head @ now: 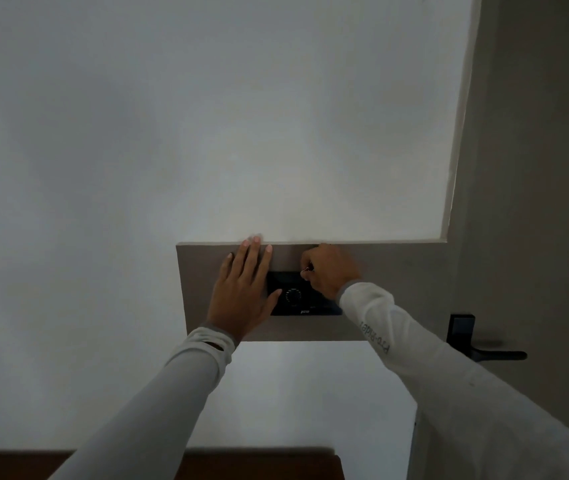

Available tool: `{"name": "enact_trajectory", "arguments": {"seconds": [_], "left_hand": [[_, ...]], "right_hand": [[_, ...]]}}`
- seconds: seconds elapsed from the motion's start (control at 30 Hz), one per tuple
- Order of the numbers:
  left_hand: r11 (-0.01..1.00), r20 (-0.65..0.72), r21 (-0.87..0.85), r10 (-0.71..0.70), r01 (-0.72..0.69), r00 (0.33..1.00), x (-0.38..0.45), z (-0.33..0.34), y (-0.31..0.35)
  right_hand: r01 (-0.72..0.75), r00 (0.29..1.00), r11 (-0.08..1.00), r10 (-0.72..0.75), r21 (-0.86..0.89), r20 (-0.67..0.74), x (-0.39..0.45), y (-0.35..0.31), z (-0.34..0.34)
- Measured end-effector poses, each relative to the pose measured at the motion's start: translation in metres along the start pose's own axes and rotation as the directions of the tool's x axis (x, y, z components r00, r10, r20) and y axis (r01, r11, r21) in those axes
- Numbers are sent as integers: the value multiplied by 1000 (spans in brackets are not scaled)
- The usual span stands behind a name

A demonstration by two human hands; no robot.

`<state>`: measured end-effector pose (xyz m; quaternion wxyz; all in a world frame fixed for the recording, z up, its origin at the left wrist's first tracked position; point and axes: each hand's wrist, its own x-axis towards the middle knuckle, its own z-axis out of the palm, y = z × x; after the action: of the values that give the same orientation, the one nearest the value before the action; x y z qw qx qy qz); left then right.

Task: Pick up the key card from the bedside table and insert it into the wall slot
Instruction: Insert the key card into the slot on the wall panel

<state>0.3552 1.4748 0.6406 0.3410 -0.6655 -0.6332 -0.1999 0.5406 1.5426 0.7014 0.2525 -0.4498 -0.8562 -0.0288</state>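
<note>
We see a black switch plate (305,294) under both hands, smooth and faintly glossy like hard plastic, with a round dial marked in pale dots. The right hand (329,270) is curled at its top edge; what it pinches is too small to tell. The left hand (246,289) lies flat on a grey-brown wall panel (397,292) around the plate, matt and even. Above it the white wall (206,133) looks matt and painted smooth. Both sleeves (449,386) are soft pale cloth with grey cuffs. To the right of the grip, a dark door handle (490,353) looks like matt metal. Below, a strip of brown wood (258,467) shows.
</note>
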Motion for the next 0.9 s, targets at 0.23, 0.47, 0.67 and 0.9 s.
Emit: {"name": "enact_trajectory", "arguments": {"seconds": [0.23,0.47,0.67,0.9], "left_hand": [[1000,2,3,-8,8,1000,-3,-2,-4],[1000,28,-1,-19,19,999,0,-3,-3],[1000,25,-14,-12,12,1000,1,-2,-2],[1000,37,10,11,-11,999,0,-4,-6]], "right_hand": [[-92,995,984,96,153,-18,13,-9,-17],[10,998,943,-28,334,48,10,10,-26],[44,999,867,-23,496,-49,6,21,-22],[192,930,836,13,514,-369,40,9,-81]]}}
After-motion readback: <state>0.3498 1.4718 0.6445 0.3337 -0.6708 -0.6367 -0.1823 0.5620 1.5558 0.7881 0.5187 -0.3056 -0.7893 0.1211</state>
